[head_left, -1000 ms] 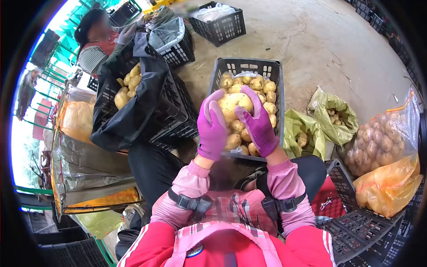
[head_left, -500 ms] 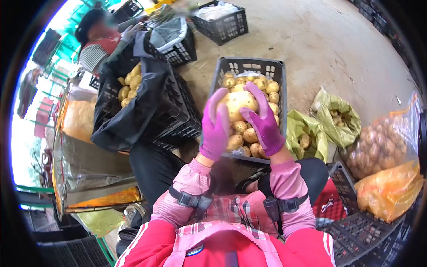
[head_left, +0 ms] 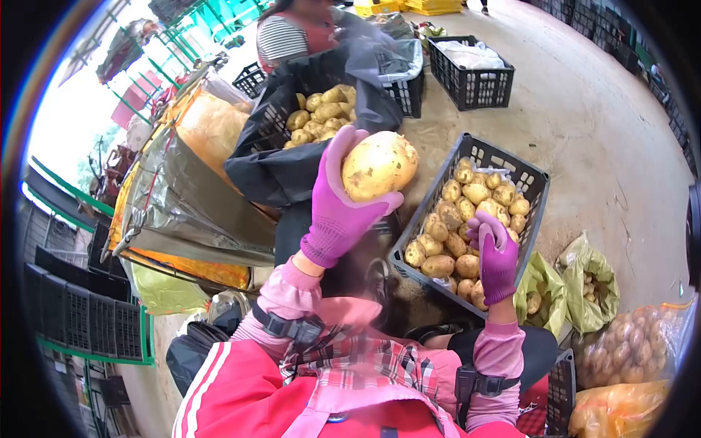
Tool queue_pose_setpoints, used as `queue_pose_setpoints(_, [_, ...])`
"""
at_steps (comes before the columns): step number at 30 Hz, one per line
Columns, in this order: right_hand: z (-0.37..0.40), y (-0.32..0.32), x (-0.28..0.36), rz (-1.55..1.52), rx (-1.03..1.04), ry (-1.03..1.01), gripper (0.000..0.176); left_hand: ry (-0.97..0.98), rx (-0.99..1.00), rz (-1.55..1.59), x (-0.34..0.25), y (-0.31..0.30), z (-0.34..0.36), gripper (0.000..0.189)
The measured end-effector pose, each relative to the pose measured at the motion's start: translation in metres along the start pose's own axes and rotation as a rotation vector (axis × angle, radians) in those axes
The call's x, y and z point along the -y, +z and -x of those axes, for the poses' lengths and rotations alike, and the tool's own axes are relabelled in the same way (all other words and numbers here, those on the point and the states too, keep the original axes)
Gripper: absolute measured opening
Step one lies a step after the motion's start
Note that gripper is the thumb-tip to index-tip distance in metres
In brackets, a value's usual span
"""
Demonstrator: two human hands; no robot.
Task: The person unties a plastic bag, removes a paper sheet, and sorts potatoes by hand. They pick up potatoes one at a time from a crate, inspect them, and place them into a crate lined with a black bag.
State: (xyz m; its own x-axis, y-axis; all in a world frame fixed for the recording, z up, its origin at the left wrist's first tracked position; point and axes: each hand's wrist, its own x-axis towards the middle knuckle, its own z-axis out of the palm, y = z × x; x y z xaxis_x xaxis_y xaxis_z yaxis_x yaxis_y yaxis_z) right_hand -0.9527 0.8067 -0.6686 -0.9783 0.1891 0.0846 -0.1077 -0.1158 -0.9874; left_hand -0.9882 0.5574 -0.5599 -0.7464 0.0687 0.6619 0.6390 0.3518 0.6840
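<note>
My left hand (head_left: 339, 204), in a purple-pink glove, holds up a large pale-yellow potato (head_left: 381, 166) with some dirt marks. The potato is near the lined crate on the left, and its near rim lies behind the hand in this view. My right hand (head_left: 498, 259), gloved alike, is over the right side of a black crate (head_left: 544, 193) filled with smaller potatoes (head_left: 456, 241). Its fingers are curled, and I cannot tell whether anything is inside them.
Potatoes (head_left: 321, 113) fill a black-lined crate (head_left: 263, 171) at the left. Behind it sits a person (head_left: 296, 40) in a striped sleeve. Green sacks (head_left: 544, 292) and a clear bag of potatoes (head_left: 621, 350) stand at the right. A crate with white plastic (head_left: 475, 80) is farther back.
My hands have parted. The left carried the large potato leftward toward the lined crate, while the right dropped lower over the potato crate, its fingers now curled. The view has turned left.
</note>
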Motion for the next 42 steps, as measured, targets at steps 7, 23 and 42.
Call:
queue_pose_setpoints(7, [0.001,0.006,-0.024,0.043,0.015,0.040,0.030,0.068,-0.143,-0.184,0.012,-0.045,-0.011,0.095])
queue_pose_setpoints(23, [-0.018,-0.002,-0.124,1.035,0.174,0.337,0.061,-0.032,0.423,-0.031,0.027,-0.050,-0.017,0.027])
queue_pose_setpoints(42, [-0.018,0.081,-0.047,0.627,0.330,-0.077,0.040,-1.104,0.561,0.856,0.102,0.001,0.076,0.051])
